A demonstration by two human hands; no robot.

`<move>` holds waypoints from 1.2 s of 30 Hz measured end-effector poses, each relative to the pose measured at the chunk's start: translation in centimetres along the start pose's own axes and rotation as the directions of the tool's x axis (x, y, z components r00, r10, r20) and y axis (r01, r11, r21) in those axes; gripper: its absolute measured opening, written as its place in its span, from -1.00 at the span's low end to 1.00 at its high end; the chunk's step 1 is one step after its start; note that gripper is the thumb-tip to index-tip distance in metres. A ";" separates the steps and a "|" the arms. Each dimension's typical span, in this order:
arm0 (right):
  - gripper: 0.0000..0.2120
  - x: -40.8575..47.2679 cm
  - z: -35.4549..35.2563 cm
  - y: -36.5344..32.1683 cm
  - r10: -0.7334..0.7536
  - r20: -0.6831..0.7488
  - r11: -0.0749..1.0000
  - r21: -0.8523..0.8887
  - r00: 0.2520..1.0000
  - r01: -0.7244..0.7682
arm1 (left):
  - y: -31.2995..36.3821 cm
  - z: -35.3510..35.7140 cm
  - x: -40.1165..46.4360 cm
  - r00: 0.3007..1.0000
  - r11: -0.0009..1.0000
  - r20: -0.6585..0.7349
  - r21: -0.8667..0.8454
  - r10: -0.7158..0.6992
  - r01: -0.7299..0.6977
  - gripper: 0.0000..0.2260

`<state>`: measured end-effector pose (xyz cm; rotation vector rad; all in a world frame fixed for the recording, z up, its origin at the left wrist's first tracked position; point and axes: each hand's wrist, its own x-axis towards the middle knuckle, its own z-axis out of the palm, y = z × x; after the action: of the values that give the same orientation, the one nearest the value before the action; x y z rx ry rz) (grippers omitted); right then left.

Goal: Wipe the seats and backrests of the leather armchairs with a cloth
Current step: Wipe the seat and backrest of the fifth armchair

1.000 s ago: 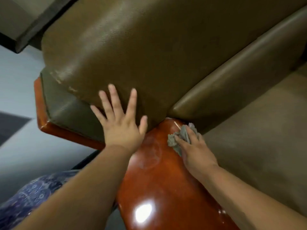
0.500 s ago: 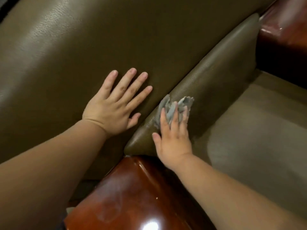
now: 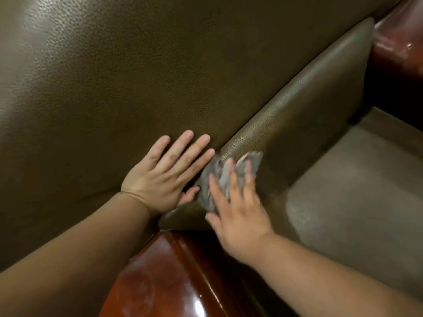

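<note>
The olive-brown leather backrest (image 3: pixel 142 72) of an armchair fills the upper left. A padded leather roll (image 3: pixel 304 97) runs diagonally below it, above the lighter seat cushion (image 3: pixel 357 186). My left hand (image 3: pixel 162 177) lies flat on the backrest with straight, spread fingers. My right hand (image 3: pixel 240 211) presses a crumpled grey cloth (image 3: pixel 219 177) against the near end of the roll, fingers straight and blurred by motion. Most of the cloth is bunched under and beyond my fingers.
A glossy reddish wooden armrest (image 3: pixel 169 280) lies at the bottom centre, under my right forearm. A second dark red wooden armrest (image 3: pixel 398 40) shows at the top right corner.
My right hand carried the cloth from the wooden armrest up onto the leather roll and keeps rubbing there. My left hand shifted along the backrest, closer to the cloth. The view swung right and closer.
</note>
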<state>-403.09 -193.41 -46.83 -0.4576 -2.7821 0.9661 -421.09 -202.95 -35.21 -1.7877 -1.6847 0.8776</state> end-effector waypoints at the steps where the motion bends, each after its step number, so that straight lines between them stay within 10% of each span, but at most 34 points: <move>1: -0.22 -1.4 1.3 0.2 -0.069 0.046 0.997 -0.035 0.997 0.071 | 0.0 0.1 0.0 1.000 1.000 -0.007 0.003 0.002 -0.002 -0.25; 6: -0.29 6.4 -3.1 7.9 0.117 -0.269 0.985 -0.088 0.956 -0.145 | 0.1 0.6 -0.2 1.000 1.000 -0.025 0.022 -0.017 0.018 -0.25; 10: -0.38 12.3 -11.6 11.1 0.530 -0.287 0.844 0.272 0.798 -0.463 | 0.9 -0.3 0.3 0.996 0.997 0.041 -0.023 -0.079 0.080 -0.26; 14: -0.35 7.6 -9.0 8.0 0.156 -0.229 0.986 -0.019 0.961 -0.165 | 3.8 -1.5 5.9 0.988 0.948 0.098 -0.284 -0.121 0.144 -0.22; 17: -0.28 6.1 -9.6 11.2 0.116 0.040 0.993 -0.038 0.992 -0.115 | 5.5 -1.0 12.7 0.993 0.884 0.065 -0.452 -0.100 0.118 -0.21; 23: -0.41 14.0 -16.2 22.7 0.406 -0.310 0.909 0.238 0.860 -0.343 | 7.9 1.6 16.6 0.998 0.846 0.034 -0.530 -0.055 0.065 -0.09; 29: -0.31 2.6 -7.1 18.7 0.097 0.027 0.984 0.149 0.995 -0.100 | 8.3 1.9 16.4 0.997 0.865 0.005 -0.497 -0.081 0.072 -0.09; 36: -0.21 10.9 -8.7 21.7 0.636 -0.216 0.734 0.466 0.741 -0.494 | 9.1 3.1 16.4 0.990 0.861 -0.041 -0.499 -0.133 0.095 -0.11</move>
<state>-406.10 -168.64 -53.10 -1.3363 -2.0556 1.3358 -417.23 -187.54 -45.74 -1.9802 -2.0759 0.3288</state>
